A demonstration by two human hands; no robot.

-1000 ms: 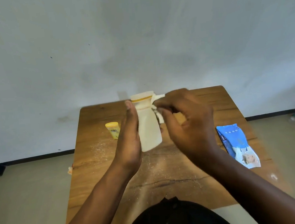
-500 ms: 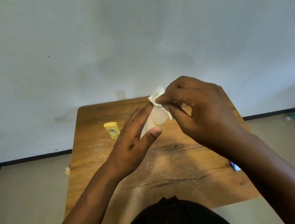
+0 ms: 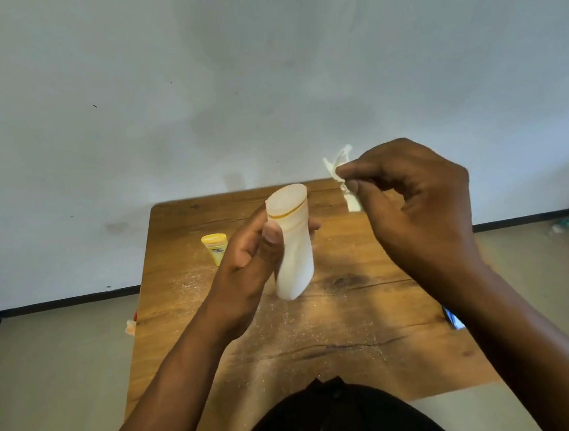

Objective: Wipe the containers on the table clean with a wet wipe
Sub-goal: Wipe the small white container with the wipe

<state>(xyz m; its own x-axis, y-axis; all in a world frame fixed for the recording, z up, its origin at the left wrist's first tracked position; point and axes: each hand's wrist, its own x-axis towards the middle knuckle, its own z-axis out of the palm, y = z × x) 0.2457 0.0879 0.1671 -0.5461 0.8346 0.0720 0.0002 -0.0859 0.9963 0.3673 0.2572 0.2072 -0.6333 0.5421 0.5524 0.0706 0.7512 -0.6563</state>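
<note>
Two hands apart: left hand grips white bottle, right hand fingers pinch wipe.

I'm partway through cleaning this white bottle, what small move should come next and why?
Probably bring the wet wipe, pinched in the right hand, back onto the white bottle and rub its side. The left hand holds the bottle above the table, and the wipe is apart from it.

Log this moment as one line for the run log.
left hand: holds white bottle | right hand: pinches wet wipe, off bottle | yellow container: on table
</note>
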